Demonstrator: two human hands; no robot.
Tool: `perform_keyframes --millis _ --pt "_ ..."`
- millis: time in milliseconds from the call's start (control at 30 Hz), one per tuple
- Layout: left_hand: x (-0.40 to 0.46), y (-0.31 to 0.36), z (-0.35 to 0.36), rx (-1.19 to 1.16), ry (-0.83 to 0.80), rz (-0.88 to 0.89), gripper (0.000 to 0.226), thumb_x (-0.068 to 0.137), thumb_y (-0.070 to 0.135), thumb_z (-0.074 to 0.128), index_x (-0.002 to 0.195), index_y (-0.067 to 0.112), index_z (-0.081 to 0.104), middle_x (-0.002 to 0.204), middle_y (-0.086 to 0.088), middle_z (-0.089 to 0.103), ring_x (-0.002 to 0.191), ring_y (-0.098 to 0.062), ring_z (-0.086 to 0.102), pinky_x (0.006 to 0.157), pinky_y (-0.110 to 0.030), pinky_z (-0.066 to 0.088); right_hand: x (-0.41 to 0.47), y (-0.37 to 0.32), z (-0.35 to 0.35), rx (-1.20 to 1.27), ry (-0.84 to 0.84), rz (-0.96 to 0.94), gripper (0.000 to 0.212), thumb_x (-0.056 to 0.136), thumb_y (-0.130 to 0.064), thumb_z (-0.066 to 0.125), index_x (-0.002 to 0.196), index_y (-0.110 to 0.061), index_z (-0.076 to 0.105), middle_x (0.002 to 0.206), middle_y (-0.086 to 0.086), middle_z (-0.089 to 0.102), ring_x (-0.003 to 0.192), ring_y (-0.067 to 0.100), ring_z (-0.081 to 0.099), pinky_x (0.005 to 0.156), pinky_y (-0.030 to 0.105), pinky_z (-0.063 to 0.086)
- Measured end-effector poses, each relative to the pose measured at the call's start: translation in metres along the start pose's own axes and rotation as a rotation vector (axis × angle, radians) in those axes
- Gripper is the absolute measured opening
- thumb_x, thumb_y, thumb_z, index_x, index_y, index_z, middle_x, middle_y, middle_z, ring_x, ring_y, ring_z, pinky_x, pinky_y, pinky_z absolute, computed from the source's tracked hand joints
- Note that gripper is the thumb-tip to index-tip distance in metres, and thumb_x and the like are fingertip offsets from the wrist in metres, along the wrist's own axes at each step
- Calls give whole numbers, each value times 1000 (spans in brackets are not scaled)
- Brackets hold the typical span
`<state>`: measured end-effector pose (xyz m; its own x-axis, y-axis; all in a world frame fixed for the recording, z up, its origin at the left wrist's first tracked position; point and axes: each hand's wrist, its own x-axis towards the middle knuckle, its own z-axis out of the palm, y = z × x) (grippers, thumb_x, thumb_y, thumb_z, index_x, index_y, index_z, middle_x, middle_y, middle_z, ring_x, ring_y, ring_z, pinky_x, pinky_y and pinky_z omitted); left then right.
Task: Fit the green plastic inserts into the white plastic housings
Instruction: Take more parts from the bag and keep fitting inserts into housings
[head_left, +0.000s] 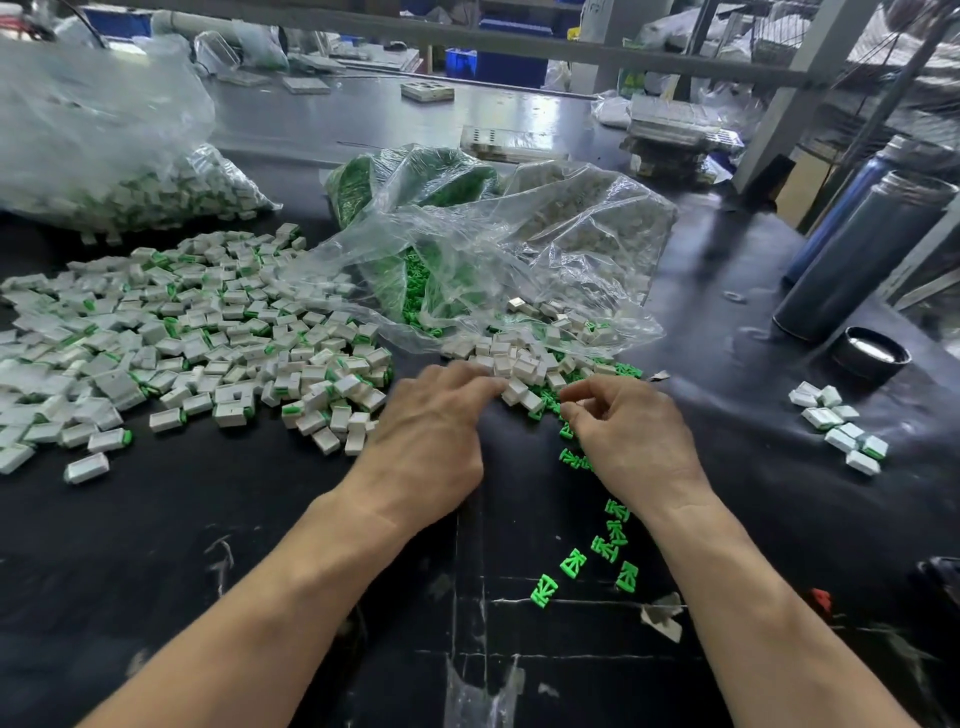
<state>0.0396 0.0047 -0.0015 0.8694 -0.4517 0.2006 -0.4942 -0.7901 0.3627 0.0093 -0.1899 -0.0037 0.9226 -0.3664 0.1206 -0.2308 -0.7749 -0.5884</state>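
Observation:
A small heap of white housings (519, 364) mixed with green inserts (628, 370) lies at the mouth of a clear bag on the black table. My left hand (431, 431) reaches forward, its fingertips resting on the white housings at the heap's near edge. To its right, my right hand (628, 431) hovers with curled fingers, thumb and forefinger close together over loose green inserts (569, 457); what sits between them is hidden. More green inserts (613, 545) trail toward me under the right forearm.
A wide spread of assembled white-and-green pieces (182, 343) covers the left of the table, with a full bag (130, 171) behind. Clear bags (467, 249) of green and white parts lie in the middle. At the right are a small cluster of white pieces (841, 426), two metal flasks (857, 260) and a lid (870, 356).

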Motion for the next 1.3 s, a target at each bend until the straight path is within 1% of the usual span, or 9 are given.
perform_keyframes --millis 167,333,500,600,700,833,1033,1133,1300 --pt "5 4 17 -40 -120 87 77 91 2 46 160 30 27 170 9 16 154 -12 18 124 -26 10 0 -13 13 -154 -16 -110 34 94 -59 66 122 -40 71 118 -8 63 110 20 64 90 36 48" --pt "3 4 13 -100 -12 99 57 95 3 47 147 27 51 153 10 47 141 -10 39 116 -21 18 0 -19 18 -211 1 -138 28 95 -57 65 109 -35 73 114 -8 62 109 22 64 79 32 37" --pt "1 -1 8 -182 84 15 31 101 13 55 127 25 67 124 10 65 115 -13 57 105 -33 42 -7 -14 13 -171 -88 -192 28 88 -65 68 100 -41 75 94 -19 56 93 11 55 77 31 36" --pt "0 -4 7 -214 99 -23 30 100 16 57 126 29 67 114 15 65 106 -10 58 100 -26 43 -6 -9 6 -122 -56 -179 18 94 -54 66 101 -40 75 100 -17 64 98 12 59 83 33 42" --pt "0 -6 8 -223 71 -36 31 100 20 59 128 32 66 112 16 62 105 -12 58 102 -32 45 -4 -7 1 -118 -56 -149 9 96 -43 68 102 -41 75 103 -16 67 104 14 61 85 32 43" --pt "1 -4 9 -195 9 -38 33 101 27 60 133 31 63 118 12 60 111 -15 57 105 -37 43 -4 -7 2 -137 -80 -135 12 93 -47 72 104 -42 74 103 -17 64 104 13 60 86 33 44" --pt "0 -6 5 -128 -7 -91 32 97 39 65 129 35 64 117 13 57 113 -12 50 102 -29 33 -3 -11 6 -170 -105 -149 21 94 -48 71 114 -43 72 108 -15 62 106 15 60 87 33 41" --pt "1 -6 1 -84 -23 -142 31 92 47 70 121 35 67 109 12 56 111 -12 52 99 -29 36 -3 -13 9 -166 -96 -159 19 91 -50 73 108 -40 73 102 -16 59 99 12 56 82 30 35" --pt "1 -3 -1 -127 -41 -193 22 88 40 77 107 32 69 105 10 58 108 -14 56 101 -35 43 -3 -19 12 -161 -91 -183 15 89 -49 75 100 -39 74 95 -16 55 95 12 55 80 30 34"
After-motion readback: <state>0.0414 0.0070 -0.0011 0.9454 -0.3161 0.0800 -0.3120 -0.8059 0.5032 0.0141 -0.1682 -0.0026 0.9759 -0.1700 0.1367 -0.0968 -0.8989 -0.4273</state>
